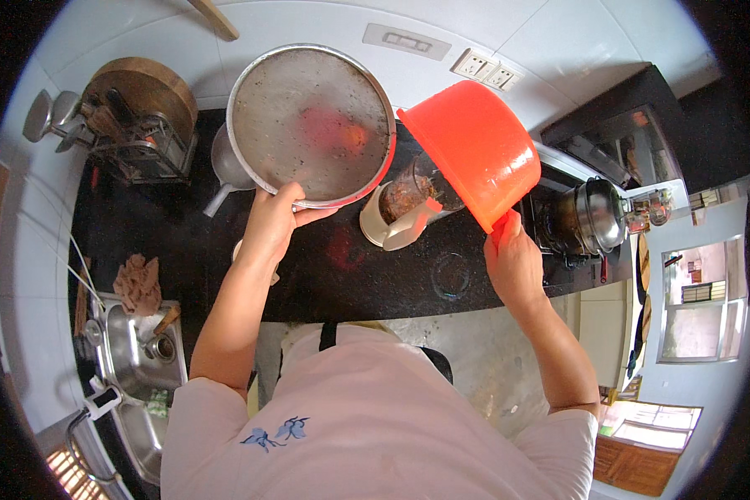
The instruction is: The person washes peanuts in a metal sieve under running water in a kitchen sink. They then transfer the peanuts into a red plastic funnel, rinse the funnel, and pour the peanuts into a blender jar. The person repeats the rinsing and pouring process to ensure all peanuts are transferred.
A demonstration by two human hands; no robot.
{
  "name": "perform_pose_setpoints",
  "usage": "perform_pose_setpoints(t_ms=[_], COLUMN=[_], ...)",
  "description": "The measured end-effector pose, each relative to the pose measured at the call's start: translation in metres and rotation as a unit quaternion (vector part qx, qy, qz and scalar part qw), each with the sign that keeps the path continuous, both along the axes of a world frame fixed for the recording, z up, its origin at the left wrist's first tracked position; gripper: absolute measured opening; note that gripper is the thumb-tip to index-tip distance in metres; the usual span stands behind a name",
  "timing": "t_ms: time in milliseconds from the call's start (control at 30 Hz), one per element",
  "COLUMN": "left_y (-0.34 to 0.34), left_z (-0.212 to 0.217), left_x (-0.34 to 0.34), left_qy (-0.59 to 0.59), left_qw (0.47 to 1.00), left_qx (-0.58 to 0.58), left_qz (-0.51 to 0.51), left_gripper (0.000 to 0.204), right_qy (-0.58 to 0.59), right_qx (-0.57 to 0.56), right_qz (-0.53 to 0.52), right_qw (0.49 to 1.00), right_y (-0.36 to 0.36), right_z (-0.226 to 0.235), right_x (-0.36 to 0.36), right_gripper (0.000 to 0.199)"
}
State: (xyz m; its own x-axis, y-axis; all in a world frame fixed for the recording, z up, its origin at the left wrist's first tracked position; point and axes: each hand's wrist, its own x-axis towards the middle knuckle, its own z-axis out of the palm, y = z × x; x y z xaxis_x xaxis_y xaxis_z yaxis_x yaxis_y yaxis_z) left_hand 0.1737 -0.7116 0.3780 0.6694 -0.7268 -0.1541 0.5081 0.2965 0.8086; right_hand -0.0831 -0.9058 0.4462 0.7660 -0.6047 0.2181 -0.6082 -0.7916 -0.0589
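My left hand [277,218] is closed on the near rim of a round grey metal tray [283,100], held up at a steep tilt. Dark specks dot its face, along with a blurred red patch. My right hand [515,260] grips the edge of an orange-red plastic basin [483,150], which is tipped on its side with its mouth toward the left. Its inside is hidden. Between and below the two, a clear jug with a cream handle [400,229] stands on the counter, with brownish bits inside. The basin covers part of it.
A grey ladle-like pan [227,162] lies left of the tray on the black counter [342,287]. Far left are a utensil rack [146,142], a crumpled brown cloth [137,283] and a metal sink [133,354]. On the right, a lidded pot [600,218] sits on the stove.
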Motion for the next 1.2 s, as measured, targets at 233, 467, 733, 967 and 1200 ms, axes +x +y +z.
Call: perform_pose_setpoints(t_ms=[233, 467, 733, 967, 1200], left_y=[0.004, 0.027, 0.043, 0.039, -0.058], left_z=[0.002, -0.041, -0.074, -0.043, 0.029], left_x=[-0.001, -0.009, -0.042, -0.088, -0.109], left_qy=[0.02, 0.1, 0.124, 0.055, -0.028], left_qw=[1.0, 0.994, 0.99, 0.989, 0.995], left_qx=[0.003, 0.033, 0.016, 0.073, 0.093], left_qz=[-0.015, -0.02, 0.068, 0.114, 0.008], left_gripper=[0.046, 0.046, 0.048, 0.044, 0.05], right_qy=[-0.004, -0.099, -0.162, -0.332, -0.414], right_qx=[0.065, 0.118, 0.333, 0.769, 0.796], right_qz=[-0.049, 0.011, -0.002, 0.039, 0.056], right_qw=[0.997, 0.988, 0.929, 0.544, 0.439], right_y=[-0.001, -0.019, -0.046, -0.094, -0.115], right_z=[-0.005, -0.013, -0.012, 0.001, -0.003], right_x=[-0.001, -0.011, -0.013, -0.045, -0.109], right_gripper=[0.024, 0.029, 0.03, 0.026, 0.033])
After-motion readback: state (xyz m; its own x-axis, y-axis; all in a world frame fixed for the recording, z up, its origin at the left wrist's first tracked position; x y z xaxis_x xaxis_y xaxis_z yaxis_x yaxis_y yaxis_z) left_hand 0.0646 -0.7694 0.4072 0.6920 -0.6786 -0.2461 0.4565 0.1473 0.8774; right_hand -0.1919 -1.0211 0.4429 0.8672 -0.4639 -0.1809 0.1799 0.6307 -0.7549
